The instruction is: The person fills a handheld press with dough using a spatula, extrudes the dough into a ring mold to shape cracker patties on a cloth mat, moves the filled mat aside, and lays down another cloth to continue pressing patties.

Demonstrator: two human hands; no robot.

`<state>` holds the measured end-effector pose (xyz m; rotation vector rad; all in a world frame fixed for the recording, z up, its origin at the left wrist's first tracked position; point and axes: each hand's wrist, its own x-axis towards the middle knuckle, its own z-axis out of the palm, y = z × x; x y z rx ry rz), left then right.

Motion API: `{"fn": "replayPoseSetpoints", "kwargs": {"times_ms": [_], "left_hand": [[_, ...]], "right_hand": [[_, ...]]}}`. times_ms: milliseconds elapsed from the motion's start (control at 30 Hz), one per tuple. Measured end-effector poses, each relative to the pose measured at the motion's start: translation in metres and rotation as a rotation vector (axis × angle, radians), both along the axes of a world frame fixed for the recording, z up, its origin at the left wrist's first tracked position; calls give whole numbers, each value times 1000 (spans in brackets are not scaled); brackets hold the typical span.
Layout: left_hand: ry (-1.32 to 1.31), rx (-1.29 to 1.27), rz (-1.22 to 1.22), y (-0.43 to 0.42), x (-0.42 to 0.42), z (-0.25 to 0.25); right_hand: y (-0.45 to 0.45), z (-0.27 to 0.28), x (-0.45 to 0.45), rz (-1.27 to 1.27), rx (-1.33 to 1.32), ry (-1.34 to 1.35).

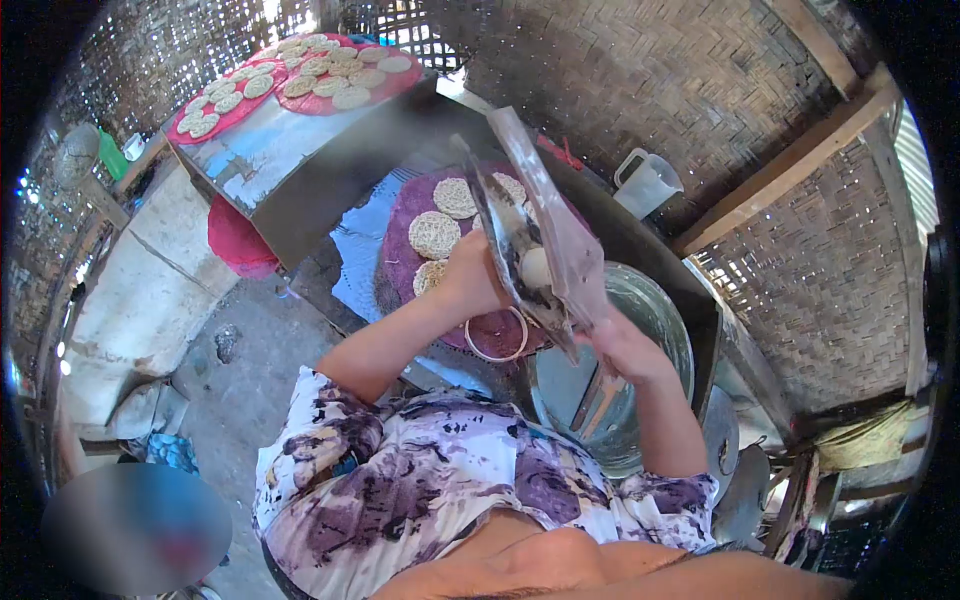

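My left hand point(474, 274) is closed on the left board of a wooden press point(578, 240). The press stands tilted, its two boards parted in a narrow V. Inside it sits a pale round lump point(535, 268), perhaps dough. My right hand point(628, 346) grips the other board near its lower end; some of its fingers are hidden behind the wood. Below the press, a purple cloth point(398, 215) carries several flat, round, noodle-textured cakes point(434, 235). A thin pale ring point(496, 357) lies at the cloth's near edge, beside my left wrist.
A large basin point(686, 345) with sticks point(600, 402) in it stands under my right forearm. A clear plastic jug point(650, 187) is at the back right. Further back left, pink cloths point(262, 100) hold more cakes on a metal box point(255, 170). Woven walls surround the space.
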<state>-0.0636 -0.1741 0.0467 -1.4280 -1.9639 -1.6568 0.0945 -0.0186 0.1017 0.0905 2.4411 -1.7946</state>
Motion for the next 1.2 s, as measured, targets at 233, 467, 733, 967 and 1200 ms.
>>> {"fn": "replayPoseSetpoints", "kwargs": {"times_ms": [233, 467, 733, 967, 1200], "left_hand": [[-699, 316, -1011, -24, -36, 55], [-780, 579, -1128, -16, -41, 85], [237, -478, -333, -49, -20, 3], [289, -641, -271, -75, -3, -40], [354, -560, -237, -66, 13, -53]], "right_hand": [[10, -13, 17, 221, -412, -164], [3, -10, 13, 174, -497, -128], [22, -4, 27, -84, -514, 100], [26, -5, 36, -82, -466, 212], [27, -9, 44, -99, -474, 233]]}}
